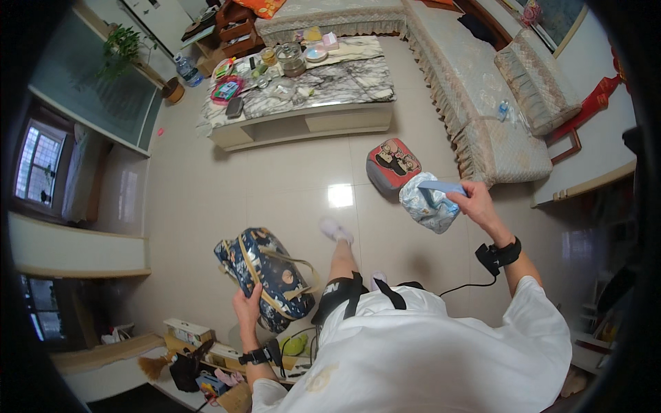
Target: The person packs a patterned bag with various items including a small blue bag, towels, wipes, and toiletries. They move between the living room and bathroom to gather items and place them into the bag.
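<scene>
My left hand (pixel 248 308) grips the near edge of a dark blue patterned duffel bag (pixel 268 273) with tan straps, held up beside my left leg. Away to the right, my right hand (pixel 476 201) is closed around the blue handle of a small shiny light-blue bag (pixel 431 209). That bag hangs from the handle, crumpled. Just beyond it is a red and grey cushioned stool or bag (pixel 394 164) with cartoon figures on its top; whether the light-blue bag touches it I cannot tell.
A marble-patterned coffee table (pixel 341 85) stands ahead, bearing a glass jar (pixel 290 59) and small items. A fabric-covered sofa (pixel 459 88) runs along the back and right. Lower left, a cardboard box (pixel 236 397) and a broom (pixel 154 367) are near a low ledge. A potted plant (pixel 173 92) stands upper left.
</scene>
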A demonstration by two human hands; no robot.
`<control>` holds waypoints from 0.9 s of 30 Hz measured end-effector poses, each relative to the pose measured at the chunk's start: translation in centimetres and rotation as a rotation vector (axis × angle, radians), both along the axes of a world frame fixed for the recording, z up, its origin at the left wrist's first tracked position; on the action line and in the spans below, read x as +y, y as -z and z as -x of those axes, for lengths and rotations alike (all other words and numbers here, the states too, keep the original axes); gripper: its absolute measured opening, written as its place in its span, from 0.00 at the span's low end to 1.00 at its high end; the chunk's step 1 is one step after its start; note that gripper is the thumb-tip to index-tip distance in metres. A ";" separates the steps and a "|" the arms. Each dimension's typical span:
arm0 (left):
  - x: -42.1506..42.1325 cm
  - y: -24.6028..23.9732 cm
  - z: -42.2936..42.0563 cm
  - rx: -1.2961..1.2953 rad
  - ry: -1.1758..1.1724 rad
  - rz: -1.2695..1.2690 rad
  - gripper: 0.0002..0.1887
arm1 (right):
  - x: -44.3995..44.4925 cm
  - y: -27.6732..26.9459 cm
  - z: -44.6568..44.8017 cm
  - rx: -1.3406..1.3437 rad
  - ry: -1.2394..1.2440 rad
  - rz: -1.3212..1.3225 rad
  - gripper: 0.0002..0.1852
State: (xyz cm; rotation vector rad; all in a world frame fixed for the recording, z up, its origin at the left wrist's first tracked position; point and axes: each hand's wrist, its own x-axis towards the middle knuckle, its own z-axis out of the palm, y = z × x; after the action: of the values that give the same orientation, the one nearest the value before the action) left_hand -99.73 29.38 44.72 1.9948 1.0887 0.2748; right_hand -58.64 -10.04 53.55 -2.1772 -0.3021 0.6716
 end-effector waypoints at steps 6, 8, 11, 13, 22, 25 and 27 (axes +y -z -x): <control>10.4 4.4 -19.4 -0.015 0.266 0.076 0.14 | 4.9 1.1 -10.2 -0.080 0.012 0.178 0.15; 12.1 6.6 -23.5 0.047 0.364 0.042 0.13 | 6.5 2.3 -11.2 -0.036 0.051 0.252 0.16; 14.5 7.2 -30.1 0.088 0.514 -0.094 0.13 | 8.8 1.8 -15.6 -0.067 0.091 0.251 0.16; 16.1 7.1 -33.9 -0.026 0.581 -0.127 0.14 | 10.1 1.5 -18.3 -0.038 0.097 0.249 0.16; 20.1 5.7 -44.9 -0.129 0.686 -0.043 0.14 | 18.4 2.6 -31.6 -0.150 -0.089 0.421 0.16; 20.0 5.6 -46.4 -0.012 0.687 -0.037 0.15 | 21.6 4.5 -36.6 -0.200 -0.233 0.389 0.17; 19.9 6.1 -47.8 0.039 0.712 -0.101 0.15 | 23.3 6.1 -40.6 -0.131 -0.252 0.406 0.16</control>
State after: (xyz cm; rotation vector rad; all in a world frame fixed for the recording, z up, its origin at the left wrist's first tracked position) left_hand -51.88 49.31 38.64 2.3412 0.3360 -0.0906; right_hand -18.01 13.28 47.45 -2.6042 -0.5560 0.7843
